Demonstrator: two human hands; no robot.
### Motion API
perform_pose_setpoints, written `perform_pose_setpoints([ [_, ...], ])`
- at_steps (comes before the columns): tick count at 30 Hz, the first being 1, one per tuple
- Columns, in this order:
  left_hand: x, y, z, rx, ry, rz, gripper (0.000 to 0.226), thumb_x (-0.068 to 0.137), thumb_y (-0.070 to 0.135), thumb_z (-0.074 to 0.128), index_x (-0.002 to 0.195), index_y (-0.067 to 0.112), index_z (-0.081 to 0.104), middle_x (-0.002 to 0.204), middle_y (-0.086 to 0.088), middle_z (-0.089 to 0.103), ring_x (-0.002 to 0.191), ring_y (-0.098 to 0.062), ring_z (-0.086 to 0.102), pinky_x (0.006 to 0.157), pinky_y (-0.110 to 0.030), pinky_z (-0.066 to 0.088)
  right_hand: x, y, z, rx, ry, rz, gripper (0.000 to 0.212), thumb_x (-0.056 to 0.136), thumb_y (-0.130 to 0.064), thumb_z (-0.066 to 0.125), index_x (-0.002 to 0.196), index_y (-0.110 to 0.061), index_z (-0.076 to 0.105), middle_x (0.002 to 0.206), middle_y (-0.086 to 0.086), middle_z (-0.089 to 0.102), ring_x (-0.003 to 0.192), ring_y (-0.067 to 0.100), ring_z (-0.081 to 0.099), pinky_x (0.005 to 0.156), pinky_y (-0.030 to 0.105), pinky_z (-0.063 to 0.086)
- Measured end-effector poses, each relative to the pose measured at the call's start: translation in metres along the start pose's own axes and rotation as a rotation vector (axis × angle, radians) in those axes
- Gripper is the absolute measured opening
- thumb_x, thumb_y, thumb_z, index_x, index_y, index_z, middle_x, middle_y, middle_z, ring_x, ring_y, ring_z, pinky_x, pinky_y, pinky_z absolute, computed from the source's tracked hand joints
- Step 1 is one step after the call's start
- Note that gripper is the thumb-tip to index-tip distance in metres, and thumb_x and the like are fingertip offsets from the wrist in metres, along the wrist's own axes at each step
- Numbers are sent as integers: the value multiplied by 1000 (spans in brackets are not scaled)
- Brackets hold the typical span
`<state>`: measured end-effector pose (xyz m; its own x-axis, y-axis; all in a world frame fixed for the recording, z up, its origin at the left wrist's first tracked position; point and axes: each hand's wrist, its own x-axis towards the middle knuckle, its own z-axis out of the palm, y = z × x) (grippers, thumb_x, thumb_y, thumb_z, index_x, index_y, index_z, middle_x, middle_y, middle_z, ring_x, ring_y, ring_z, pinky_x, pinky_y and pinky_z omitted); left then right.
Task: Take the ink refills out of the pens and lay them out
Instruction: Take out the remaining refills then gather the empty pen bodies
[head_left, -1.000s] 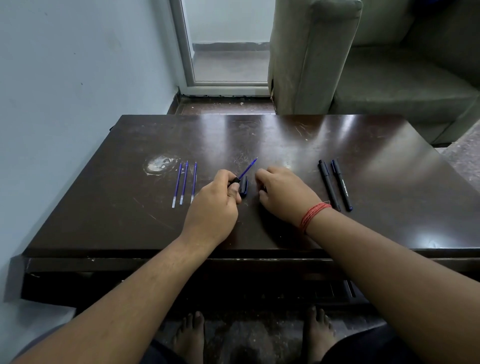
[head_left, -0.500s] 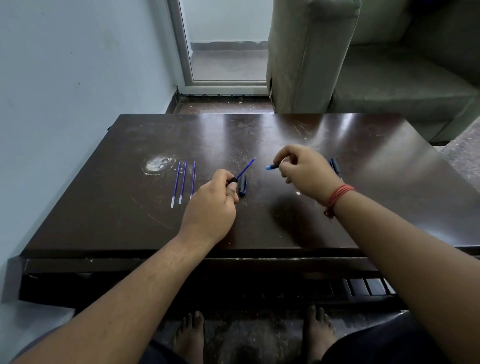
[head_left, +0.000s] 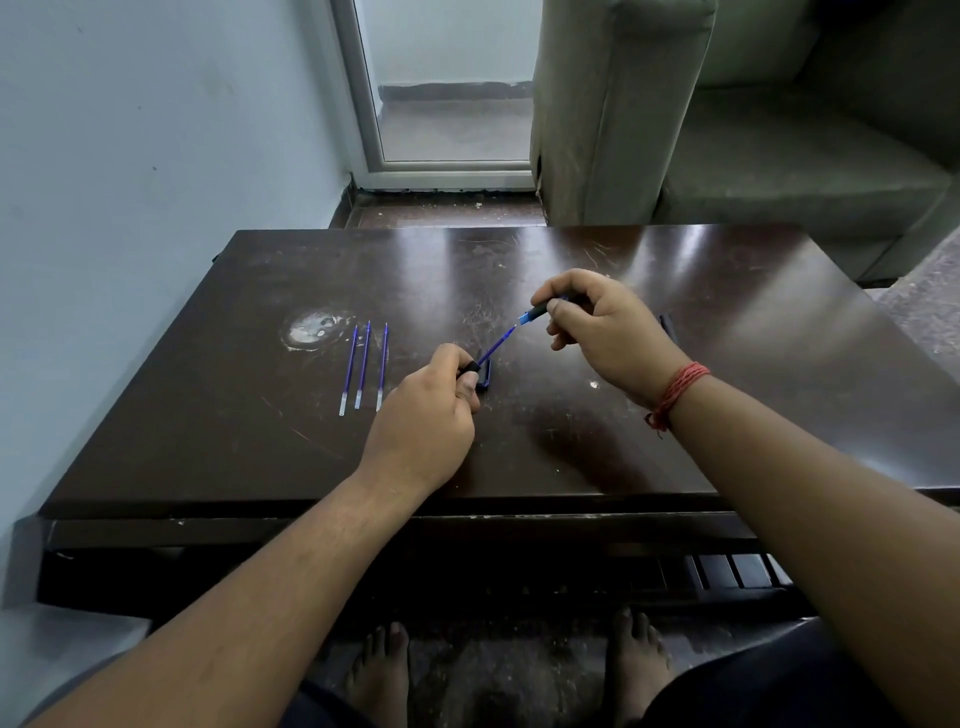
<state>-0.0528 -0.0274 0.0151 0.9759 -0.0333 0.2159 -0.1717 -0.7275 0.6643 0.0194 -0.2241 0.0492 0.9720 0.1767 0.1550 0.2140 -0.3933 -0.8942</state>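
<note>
My left hand (head_left: 428, 415) grips a black pen barrel (head_left: 470, 369) low over the dark table (head_left: 649, 467). A blue refill (head_left: 496, 347) sticks out of the barrel, slanting up to the right. My right hand (head_left: 608, 332) pinches a short black piece with a blue tip (head_left: 534, 314), held just past the refill's free end; whether they touch is unclear. Three blue refills (head_left: 363, 366) lie side by side left of my left hand. A dark pen cap (head_left: 487, 375) lies beside my left thumb. The end of a black pen (head_left: 667, 325) shows behind my right hand.
A round white scuff (head_left: 311, 327) marks the table beyond the three refills. A blue wall runs along the left. A grey sofa (head_left: 727, 156) stands beyond the table's far right edge. My bare feet are on the floor under the table.
My right hand lifted off the table beside my left hand and now holds a short blue-tipped piece up near the refill's end. My left hand has stayed in place with the barrel.
</note>
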Motion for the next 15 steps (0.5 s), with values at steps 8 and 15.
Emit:
perform_pose_setpoints([
  [8,-1,1,-2,22,-14,28,11,103,18,44,97,22,53,76,9,64,69,-8,59,62,-33,49,-3,-2,4,-39,-80,-24,20,97,-7,50,101,-15,68,97,14,69,75,17,64,78,45,59],
  [15,0,1,-2,33,-19,54,10,103,19,45,98,20,54,77,8,64,67,-10,60,62,-39,53,-3,-1,1,51,-104,-4,21,95,1,49,101,-8,68,93,14,68,78,22,67,79,38,60],
])
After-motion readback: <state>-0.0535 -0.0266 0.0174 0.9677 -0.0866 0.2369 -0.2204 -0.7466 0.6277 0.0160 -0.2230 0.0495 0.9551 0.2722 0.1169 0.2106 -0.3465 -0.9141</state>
